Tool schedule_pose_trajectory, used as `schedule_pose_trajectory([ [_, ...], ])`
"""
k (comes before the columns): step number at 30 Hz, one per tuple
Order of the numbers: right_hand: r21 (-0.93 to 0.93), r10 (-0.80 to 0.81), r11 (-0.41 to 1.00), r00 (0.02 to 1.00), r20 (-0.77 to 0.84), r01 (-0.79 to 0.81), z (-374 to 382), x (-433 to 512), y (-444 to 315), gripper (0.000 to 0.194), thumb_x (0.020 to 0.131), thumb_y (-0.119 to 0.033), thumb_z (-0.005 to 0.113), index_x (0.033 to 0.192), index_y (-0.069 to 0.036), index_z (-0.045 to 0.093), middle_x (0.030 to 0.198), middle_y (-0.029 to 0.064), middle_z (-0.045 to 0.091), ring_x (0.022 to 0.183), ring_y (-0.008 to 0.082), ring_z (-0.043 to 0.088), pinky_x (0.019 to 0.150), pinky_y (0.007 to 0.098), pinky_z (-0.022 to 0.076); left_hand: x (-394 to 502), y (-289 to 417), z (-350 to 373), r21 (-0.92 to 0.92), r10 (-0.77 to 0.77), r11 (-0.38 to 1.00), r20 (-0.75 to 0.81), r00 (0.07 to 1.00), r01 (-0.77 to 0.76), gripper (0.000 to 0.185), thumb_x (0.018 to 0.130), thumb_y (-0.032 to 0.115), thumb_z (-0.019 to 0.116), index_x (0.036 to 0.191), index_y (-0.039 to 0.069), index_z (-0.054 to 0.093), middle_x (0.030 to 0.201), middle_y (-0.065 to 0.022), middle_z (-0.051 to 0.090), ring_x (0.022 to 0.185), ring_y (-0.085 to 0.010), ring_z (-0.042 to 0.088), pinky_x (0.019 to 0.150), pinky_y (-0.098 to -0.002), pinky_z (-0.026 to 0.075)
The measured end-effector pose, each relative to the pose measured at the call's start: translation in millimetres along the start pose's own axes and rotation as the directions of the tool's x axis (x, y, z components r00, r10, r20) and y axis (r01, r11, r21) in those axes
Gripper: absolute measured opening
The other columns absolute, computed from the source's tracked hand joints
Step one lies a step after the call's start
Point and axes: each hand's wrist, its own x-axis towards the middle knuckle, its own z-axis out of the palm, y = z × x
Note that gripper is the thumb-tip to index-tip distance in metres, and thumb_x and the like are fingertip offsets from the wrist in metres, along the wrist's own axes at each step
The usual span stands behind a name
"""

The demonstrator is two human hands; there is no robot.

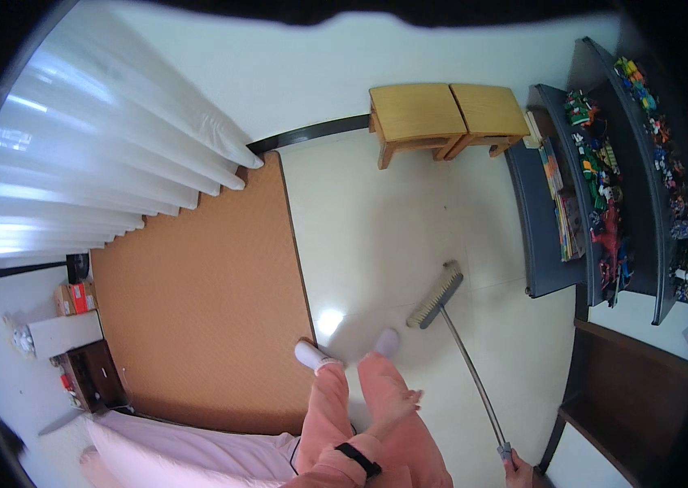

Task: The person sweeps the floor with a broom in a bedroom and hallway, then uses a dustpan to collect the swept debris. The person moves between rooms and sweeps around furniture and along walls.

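Note:
At the bottom right, my right hand (519, 470) grips the metal pole of a push broom (475, 372) near a grey joint. The broom's head (436, 295), with pale bristles, lies tilted on the glossy tiled floor ahead of my feet. In front of my pink trousers is my left hand (408, 404), holding nothing that I can see; its fingers are small and blurred. A black band (358, 459) circles the left wrist. A small dark speck (445, 208) is on the floor beyond the broom head.
An orange-brown mat (203, 293) covers the floor at left, beneath white curtains (155, 122). Two wooden stools (420, 113) stand by the far wall. A dark shelf unit (548, 244) with toys and books is at right; a pink-covered bed (185, 451) is at lower left.

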Motion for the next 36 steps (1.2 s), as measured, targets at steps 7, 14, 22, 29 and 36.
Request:
schedule_pose_trajectory([
  [7,0.311,-0.386,0.888,0.916,0.105,0.339,47,79,-158,0.045,0.086,-0.01,0.054,0.128,0.002,0.042,0.101,0.0137,0.062,0.084,0.0108,0.055,0.076,0.0244,0.0449,35,68,62,-0.147,0.125,0.981,-0.005,0.992,-0.124,0.076,0.082,0.042,0.061,0.133,0.002,0.022,0.077,-0.0081,0.054,0.063,-0.0136,0.054,0.051,-0.0276,0.045],
  [14,0.634,-0.584,0.624,0.812,-0.011,0.457,160,223,-406,0.049,0.085,-0.019,0.048,0.129,0.001,0.038,0.105,0.0277,0.056,0.099,0.0408,0.054,0.082,0.0424,0.0444,99,270,-140,0.272,0.557,0.828,-0.483,0.675,-0.49,0.017,0.081,0.015,0.058,0.088,0.003,0.051,0.073,-0.0071,0.058,0.064,-0.0151,0.055,0.055,-0.0288,0.044],
  [22,0.455,-0.527,0.729,0.843,-0.104,0.512,215,236,-380,0.051,0.085,-0.016,0.044,0.132,0.0,0.032,0.106,0.03,0.055,0.1,0.043,0.053,0.085,0.047,0.0405,139,256,-139,0.645,0.464,0.762,-0.494,0.735,-0.047,0.029,0.081,0.014,0.051,0.102,-0.005,0.048,0.08,-0.0249,0.061,0.074,-0.0352,0.063,0.064,-0.0429,0.049],
  [29,0.629,-0.203,0.769,0.976,0.075,0.111,134,110,-235,0.055,0.082,-0.019,0.051,0.133,-0.004,0.036,0.092,0.0223,0.06,0.08,0.0411,0.059,0.069,0.042,0.0462,75,113,15,0.479,0.395,0.849,-0.293,0.871,-0.224,0.032,0.088,0.017,0.047,0.117,0.004,0.044,0.078,-0.013,0.06,0.072,-0.023,0.061,0.061,-0.0334,0.049],
  [36,0.258,-0.142,0.958,0.988,0.057,0.122,50,81,-230,0.055,0.083,-0.021,0.052,0.133,-0.005,0.036,0.082,0.0206,0.059,0.068,0.0388,0.059,0.061,0.047,0.047,49,130,66,0.195,0.337,0.928,-0.078,0.938,-0.317,0.014,0.092,0.013,0.044,0.101,0.002,0.046,0.064,-0.0028,0.052,0.055,-0.0105,0.052,0.048,-0.0234,0.043],
])
